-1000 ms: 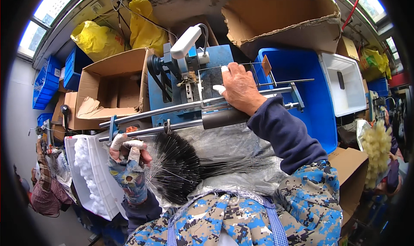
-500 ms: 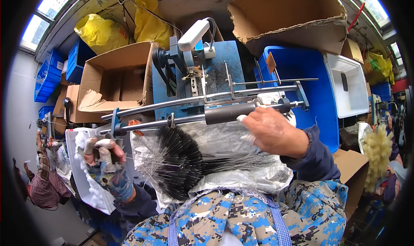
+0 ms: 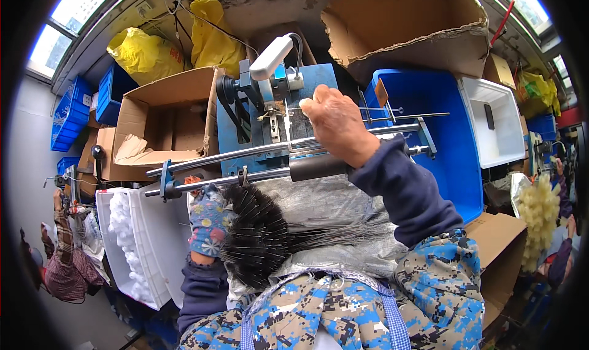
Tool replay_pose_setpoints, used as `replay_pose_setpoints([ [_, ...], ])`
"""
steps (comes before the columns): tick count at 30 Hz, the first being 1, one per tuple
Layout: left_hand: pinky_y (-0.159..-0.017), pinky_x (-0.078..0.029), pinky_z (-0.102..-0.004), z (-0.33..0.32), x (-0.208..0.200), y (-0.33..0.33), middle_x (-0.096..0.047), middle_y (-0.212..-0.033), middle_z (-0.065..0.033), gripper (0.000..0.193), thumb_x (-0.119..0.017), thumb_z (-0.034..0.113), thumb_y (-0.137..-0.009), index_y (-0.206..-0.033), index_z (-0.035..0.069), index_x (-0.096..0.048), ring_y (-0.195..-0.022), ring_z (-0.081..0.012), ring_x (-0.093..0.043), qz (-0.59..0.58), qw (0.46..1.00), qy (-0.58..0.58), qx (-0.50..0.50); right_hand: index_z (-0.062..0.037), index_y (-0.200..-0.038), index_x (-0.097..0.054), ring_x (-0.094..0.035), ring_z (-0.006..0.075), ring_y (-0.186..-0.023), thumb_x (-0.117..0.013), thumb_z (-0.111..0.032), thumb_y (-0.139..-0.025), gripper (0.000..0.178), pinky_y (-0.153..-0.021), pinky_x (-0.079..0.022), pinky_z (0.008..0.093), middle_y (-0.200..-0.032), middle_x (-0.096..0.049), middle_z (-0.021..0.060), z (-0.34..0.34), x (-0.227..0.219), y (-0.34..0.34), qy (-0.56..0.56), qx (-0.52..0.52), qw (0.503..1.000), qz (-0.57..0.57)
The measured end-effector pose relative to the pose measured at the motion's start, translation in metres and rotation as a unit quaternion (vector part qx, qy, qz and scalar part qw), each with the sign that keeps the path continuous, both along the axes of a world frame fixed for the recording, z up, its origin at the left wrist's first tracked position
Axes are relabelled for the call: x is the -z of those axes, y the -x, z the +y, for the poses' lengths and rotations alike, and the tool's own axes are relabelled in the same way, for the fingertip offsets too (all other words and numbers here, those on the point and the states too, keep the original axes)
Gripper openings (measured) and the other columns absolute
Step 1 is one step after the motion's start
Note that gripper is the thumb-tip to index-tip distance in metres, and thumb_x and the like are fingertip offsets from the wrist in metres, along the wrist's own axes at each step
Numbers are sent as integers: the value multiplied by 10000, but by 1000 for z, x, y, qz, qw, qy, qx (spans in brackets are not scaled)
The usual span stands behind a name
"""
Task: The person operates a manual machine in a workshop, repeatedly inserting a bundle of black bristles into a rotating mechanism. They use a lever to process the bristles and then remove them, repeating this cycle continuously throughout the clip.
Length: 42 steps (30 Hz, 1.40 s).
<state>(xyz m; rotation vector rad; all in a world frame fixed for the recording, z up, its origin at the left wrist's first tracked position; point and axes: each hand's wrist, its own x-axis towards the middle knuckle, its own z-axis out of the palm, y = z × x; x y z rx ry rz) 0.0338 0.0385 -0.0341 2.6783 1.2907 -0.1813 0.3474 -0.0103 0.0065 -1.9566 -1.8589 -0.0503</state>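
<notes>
Over the blue machine (image 3: pixel 322 77), right hand (image 3: pixel 336 122) has its fingers curled in, thumb and index close together. A thin wire (image 3: pixel 392 109) with a looped end pokes out to its right; can't tell if the hand is clamped on it. Left hand (image 3: pixel 210 218), in a floral cover, sits at the left edge of the black bristle bundle (image 3: pixel 257 236), just below the steel rails (image 3: pixel 221 160). Its fingers are hidden, so can't tell apart or together. Bundle lies on silvery sheeting (image 3: pixel 331 200), wire stems trailing right. Dark sleeve (image 3: pixel 316 167) on front rail, below right hand. White tray (image 3: pixel 154 252) left, blue bin (image 3: pixel 457 178) right.
</notes>
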Motion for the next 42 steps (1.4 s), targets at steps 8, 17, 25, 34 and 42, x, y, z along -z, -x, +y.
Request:
replay_pose_setpoints([
  [8, -710, -463, -377, -19, -14, 1, -570, -913, -155, 360, -682, 69, -667, -994, 7, -542, -837, -334, -564, -145, 987, 54, 52, -91, -795, -603, -548, 266, -842, -533, -119, -739, 94, -698, -411, 399, -904, -526, 117, 36, 40, -8, 51, 71, 994, -73],
  [17, -766, -512, -319, -31, 2, 6, -535, -1108, -129, 366, -518, 4, -812, -1176, 18, -488, -963, -237, -582, -244, 903, 352, -41, -85, -821, -592, -578, 256, -803, -537, -106, -736, 104, -664, -435, 383, -877, -558, 114, 41, 45, -6, 42, 60, 993, -91],
  [25, -654, -492, -362, -30, -45, -17, -606, -939, -116, 461, -653, 48, -705, -1139, 66, -498, -768, -309, -591, -246, 954, -8, 169, -91, -835, -623, -570, 285, -817, -533, -124, -754, 125, -690, -415, 413, -866, -583, 113, 48, 56, -14, 31, 40, 999, 5],
  [34, -479, -481, -254, -36, -97, -15, -574, -980, -216, 806, -631, 1, -775, -1381, 189, -134, -555, -161, -567, -614, 784, -55, 76, -12, -1048, -570, -373, 319, -1091, -626, -284, -737, 417, -851, -322, 459, -1226, -380, 170, 23, 49, -18, 21, 86, 995, -44],
  [42, -423, -492, -269, -46, -91, -36, -600, -876, -205, 727, -609, -5, -781, -1365, 139, -199, -521, -192, -581, -699, 702, 135, 24, 32, -1101, -500, -421, 280, -976, -626, -321, -748, 515, -741, -398, 403, -1064, -394, 142, -4, 42, -4, 88, 96, 991, -16],
])
